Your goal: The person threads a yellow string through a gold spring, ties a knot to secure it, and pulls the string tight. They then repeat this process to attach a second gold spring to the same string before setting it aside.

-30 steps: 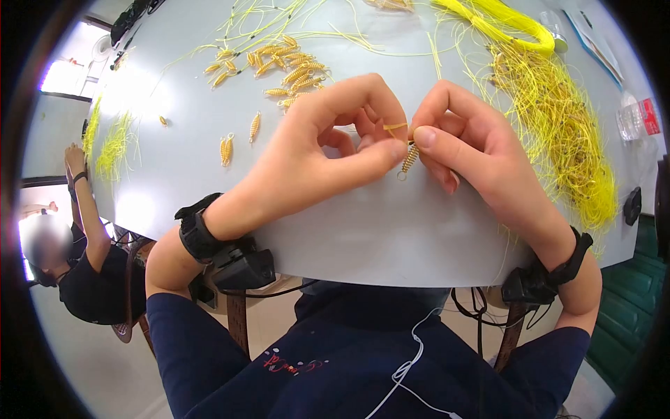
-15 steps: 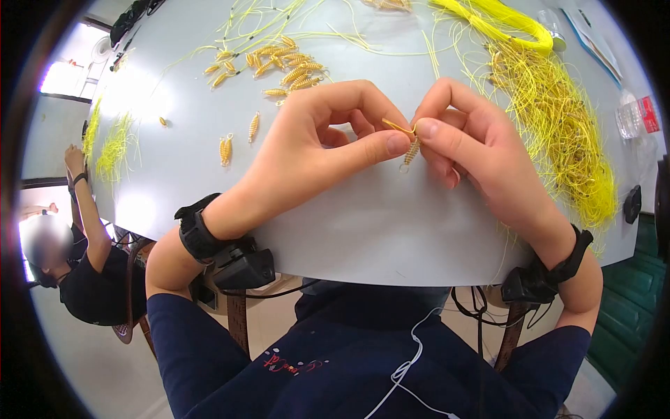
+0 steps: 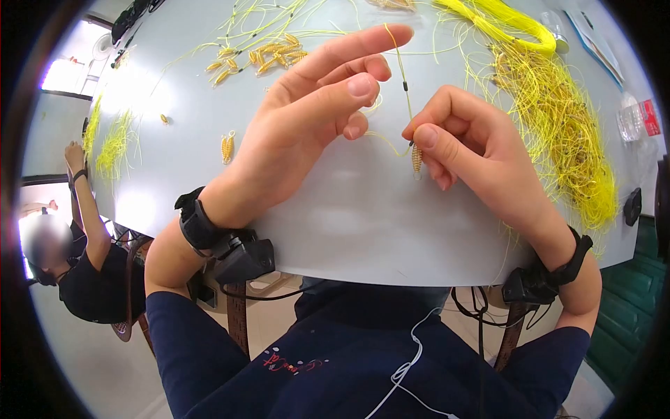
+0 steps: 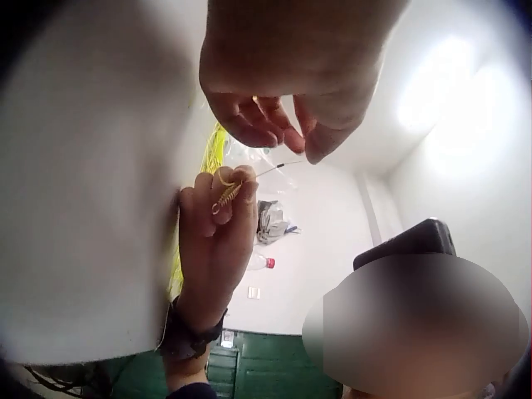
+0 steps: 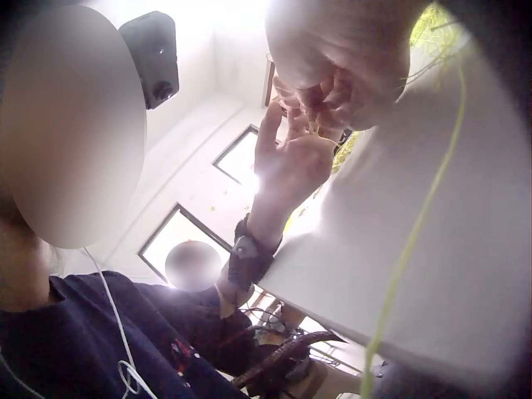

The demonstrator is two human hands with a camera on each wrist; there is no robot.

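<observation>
In the head view, my right hand (image 3: 481,150) pinches the top of a small gold coil (image 3: 417,159), which hangs below the thumb and index finger. A thin yellow line (image 3: 402,70) with a dark bead (image 3: 405,86) rises from that pinch to my left index fingertip and passes over it. The left hand (image 3: 300,126) is raised with its index finger extended and its thumb apart from it. Another strand curves left from the coil's top. The left wrist view shows the coil (image 4: 226,199) against the right hand's fingers (image 4: 204,195).
Gold coils (image 3: 269,59) lie in a pile at the table's back left, a pair (image 3: 227,148) nearer. A large tangle of yellow line (image 3: 551,119) covers the right side. A plastic bottle (image 3: 638,120) is at the right edge. Another person (image 3: 98,272) sits at far left.
My left hand has moved up and back from the right hand, its fingers spreading, and the line now stretches between them. The right hand still pinches the coil in nearly the same place.
</observation>
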